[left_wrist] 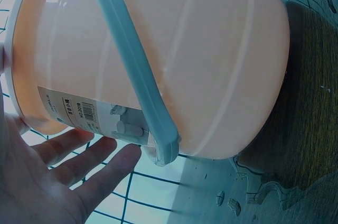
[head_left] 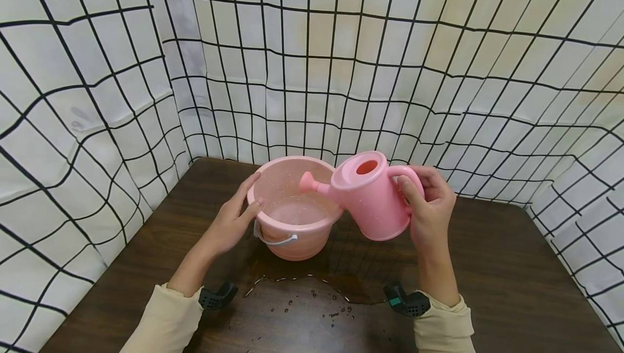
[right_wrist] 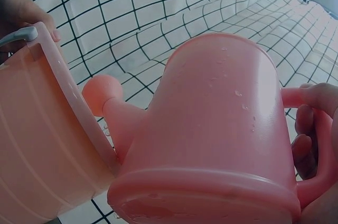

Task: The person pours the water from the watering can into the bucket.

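Note:
A pink bucket point(head_left: 298, 239) holding some clear water point(head_left: 297, 209) stands on the table. My left hand point(head_left: 234, 220) holds its left rim, thumb over the edge and fingers along the outer side. In the left wrist view those fingers point(left_wrist: 105, 182) are spread beside a label point(left_wrist: 79, 110) and the bucket's pale handle point(left_wrist: 129, 49). My right hand point(head_left: 431, 207) grips the loop handle of a pink watering can point(head_left: 372, 207), raised and tilted toward the bucket. Its spout point(head_left: 309, 182) points over the bucket opening. Droplets cling to the can's body point(right_wrist: 211, 118).
A puddle point(head_left: 341, 282) and scattered drops lie on the dark wooden table point(head_left: 497, 266) in front of the bucket. White walls with a black grid point(head_left: 312, 71) rise behind the table and at both sides. Dark wrist devices point(head_left: 409, 301) sit at both sleeves.

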`<action>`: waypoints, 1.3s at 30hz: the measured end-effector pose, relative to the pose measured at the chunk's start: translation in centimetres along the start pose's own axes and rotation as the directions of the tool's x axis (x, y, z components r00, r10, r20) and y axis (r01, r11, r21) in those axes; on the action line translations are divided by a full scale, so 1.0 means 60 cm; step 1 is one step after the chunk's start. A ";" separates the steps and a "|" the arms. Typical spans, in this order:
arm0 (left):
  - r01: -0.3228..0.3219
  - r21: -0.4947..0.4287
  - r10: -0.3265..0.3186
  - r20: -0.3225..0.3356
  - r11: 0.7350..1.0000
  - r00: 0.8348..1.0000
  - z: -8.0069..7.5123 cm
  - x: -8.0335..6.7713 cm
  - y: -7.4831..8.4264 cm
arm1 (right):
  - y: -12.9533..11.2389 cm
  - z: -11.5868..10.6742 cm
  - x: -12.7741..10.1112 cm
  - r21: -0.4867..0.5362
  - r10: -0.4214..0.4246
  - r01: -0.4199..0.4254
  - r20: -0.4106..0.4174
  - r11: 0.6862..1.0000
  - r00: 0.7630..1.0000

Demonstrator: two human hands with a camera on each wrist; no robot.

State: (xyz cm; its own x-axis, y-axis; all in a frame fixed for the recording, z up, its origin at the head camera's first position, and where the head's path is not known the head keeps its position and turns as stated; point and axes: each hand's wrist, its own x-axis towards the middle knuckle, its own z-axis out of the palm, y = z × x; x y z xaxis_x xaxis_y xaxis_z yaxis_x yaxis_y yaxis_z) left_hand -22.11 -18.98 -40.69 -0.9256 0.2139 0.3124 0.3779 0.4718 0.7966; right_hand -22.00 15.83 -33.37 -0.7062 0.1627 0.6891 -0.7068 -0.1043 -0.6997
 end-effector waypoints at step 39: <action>0.000 0.012 0.000 -0.007 1.000 1.000 -0.002 -0.002 0.001 | 0.000 0.001 0.001 0.002 0.019 -0.019 -0.016 1.000 1.000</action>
State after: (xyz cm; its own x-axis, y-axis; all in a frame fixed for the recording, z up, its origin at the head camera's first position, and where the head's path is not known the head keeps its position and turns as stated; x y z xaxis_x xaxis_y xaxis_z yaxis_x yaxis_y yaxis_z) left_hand -22.00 -19.07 -40.65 -0.9258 0.2078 0.3158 0.3778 0.4819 0.7906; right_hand -22.05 15.80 -33.29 -0.7184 0.1762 0.6729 -0.6937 -0.1095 -0.7119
